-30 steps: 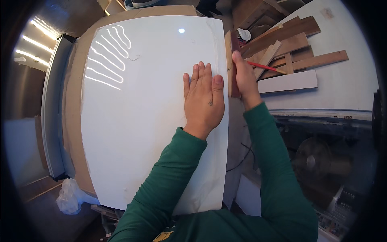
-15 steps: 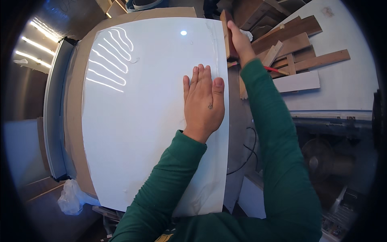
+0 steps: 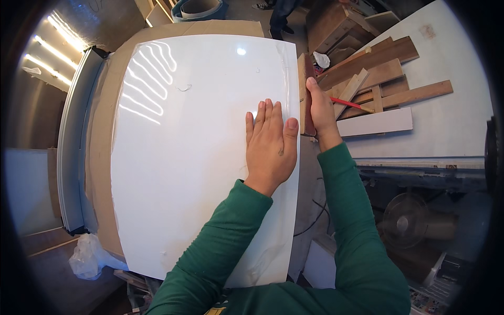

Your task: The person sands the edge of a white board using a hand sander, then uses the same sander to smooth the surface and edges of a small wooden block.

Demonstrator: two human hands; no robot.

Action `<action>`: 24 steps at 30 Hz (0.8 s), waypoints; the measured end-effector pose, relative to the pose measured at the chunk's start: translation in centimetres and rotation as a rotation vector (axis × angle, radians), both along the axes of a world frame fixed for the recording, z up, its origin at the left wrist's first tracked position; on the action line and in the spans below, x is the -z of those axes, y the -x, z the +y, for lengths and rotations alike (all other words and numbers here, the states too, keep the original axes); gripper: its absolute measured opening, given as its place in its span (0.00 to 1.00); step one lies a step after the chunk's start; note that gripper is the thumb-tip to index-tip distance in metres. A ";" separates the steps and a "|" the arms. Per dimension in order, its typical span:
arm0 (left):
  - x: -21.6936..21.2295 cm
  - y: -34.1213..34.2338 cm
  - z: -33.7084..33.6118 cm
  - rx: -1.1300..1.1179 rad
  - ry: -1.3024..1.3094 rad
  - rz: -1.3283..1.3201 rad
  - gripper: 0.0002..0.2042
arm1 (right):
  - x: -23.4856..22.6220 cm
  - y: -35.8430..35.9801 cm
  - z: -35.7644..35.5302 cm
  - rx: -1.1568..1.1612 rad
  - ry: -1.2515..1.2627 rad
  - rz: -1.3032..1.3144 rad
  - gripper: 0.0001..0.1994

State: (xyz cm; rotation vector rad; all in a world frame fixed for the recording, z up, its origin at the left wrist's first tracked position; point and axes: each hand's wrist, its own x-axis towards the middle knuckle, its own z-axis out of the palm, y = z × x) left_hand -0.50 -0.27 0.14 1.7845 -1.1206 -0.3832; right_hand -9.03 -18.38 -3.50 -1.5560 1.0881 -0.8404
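Note:
A large glossy white board point(image 3: 189, 178) lies before me, covered in part by loose clear film that wrinkles along its right side. My left hand point(image 3: 270, 149) rests flat on it near the right edge, fingers stretched forward and thumb apart. At that edge, my right hand point(image 3: 323, 113) is wrapped round a wooden sanding block point(image 3: 305, 94) with a reddish-brown face. The block stands upright along the board's side; its contact with the edge is partly hidden. The fingers of my right hand are mostly out of sight behind the block.
Cardboard point(image 3: 100, 157) lies under the board. To the right, several wood offcuts point(image 3: 386, 73) and a red-handled tool point(image 3: 349, 103) lie on a white table point(image 3: 446, 105). A fan point(image 3: 404, 223) stands below. A person's legs point(image 3: 283, 18) show at the back.
My right hand has drawn the sanding block toward me along the board's right edge. The left hand stays flat on the board. The whole view has shifted slightly.

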 end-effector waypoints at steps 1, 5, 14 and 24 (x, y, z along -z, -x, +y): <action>-0.1 0.1 -0.1 0.009 0.005 0.010 0.33 | -0.1 0.2 -1.0 0.002 0.017 0.009 0.35; -0.4 1.1 -0.4 0.042 0.020 0.028 0.34 | -0.7 -2.6 -11.4 0.134 -0.087 0.091 0.40; -0.1 0.6 -0.4 0.016 0.013 0.020 0.34 | -3.1 -7.8 -15.4 0.147 -0.118 0.076 0.41; 0.0 0.6 -0.6 0.006 0.027 -0.004 0.33 | -2.6 -6.1 -13.4 0.111 -0.123 0.001 0.39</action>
